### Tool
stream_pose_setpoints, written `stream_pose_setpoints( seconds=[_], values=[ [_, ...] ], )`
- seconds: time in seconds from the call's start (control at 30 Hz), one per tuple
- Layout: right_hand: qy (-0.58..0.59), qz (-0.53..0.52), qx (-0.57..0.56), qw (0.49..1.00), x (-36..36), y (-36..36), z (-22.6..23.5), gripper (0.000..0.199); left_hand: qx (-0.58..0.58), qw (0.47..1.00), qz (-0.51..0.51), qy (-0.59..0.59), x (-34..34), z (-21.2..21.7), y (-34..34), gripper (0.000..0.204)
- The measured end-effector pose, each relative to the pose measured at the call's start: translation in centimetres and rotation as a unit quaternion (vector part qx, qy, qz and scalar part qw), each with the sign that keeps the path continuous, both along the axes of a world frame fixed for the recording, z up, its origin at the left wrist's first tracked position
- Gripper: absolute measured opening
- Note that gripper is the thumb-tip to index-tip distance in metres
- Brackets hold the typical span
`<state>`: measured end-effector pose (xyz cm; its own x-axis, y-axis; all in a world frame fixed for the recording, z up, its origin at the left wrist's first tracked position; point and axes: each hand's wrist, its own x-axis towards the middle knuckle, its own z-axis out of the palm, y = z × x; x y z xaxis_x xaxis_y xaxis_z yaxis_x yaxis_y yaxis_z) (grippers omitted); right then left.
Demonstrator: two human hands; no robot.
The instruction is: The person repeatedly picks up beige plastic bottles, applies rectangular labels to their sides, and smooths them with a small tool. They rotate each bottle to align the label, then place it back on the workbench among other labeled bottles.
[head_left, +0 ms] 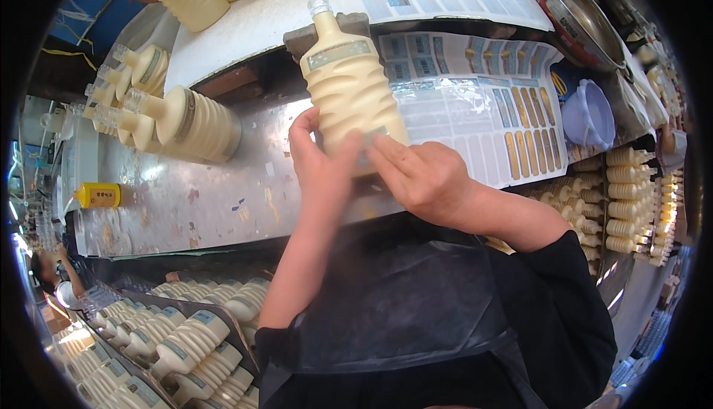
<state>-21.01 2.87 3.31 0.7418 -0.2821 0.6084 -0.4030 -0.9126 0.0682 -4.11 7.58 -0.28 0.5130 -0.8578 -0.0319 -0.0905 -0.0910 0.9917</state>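
Observation:
A cream-coloured ribbed bottle (349,82) with a clear neck and a narrow label near its shoulder lies on the steel table (215,194), neck pointing away from me. My left hand (319,164) grips its base from the left, thumb on the ribs. My right hand (423,175) presses its fingers on a label at the bottle's lower end. A grey block (355,24) sits behind the bottle's neck.
Sheets of peel-off labels (483,105) lie right of the bottle. Several cream bottles (186,119) lie at the table's left. More fill trays (186,342) at lower left and a rack (631,201) at right. A steel pan (575,15) and lilac cup (590,116) sit far right.

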Motion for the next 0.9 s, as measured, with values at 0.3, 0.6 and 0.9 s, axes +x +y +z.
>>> stream_pose_setpoints(
  seconds=[0.3, 0.6, 0.9],
  values=[
    [-0.052, 0.033, 0.134, 0.989, -2.9, 0.1, -0.8, 0.022, -0.050, 0.998, -0.017, 0.015, 0.1, -1.5, 1.0, 0.075],
    [-0.130, -0.161, 0.623, 0.755, -0.3, -2.6, -1.5, 0.072, -0.039, 0.999, -0.021, -0.017, -1.2, -1.7, 1.5, 0.085],
    [-0.156, -0.137, 0.655, 0.727, -0.5, -2.8, -2.1, 0.073, -0.066, 0.996, -0.035, 0.045, -1.2, -1.6, 1.6, 0.089]
  ],
)
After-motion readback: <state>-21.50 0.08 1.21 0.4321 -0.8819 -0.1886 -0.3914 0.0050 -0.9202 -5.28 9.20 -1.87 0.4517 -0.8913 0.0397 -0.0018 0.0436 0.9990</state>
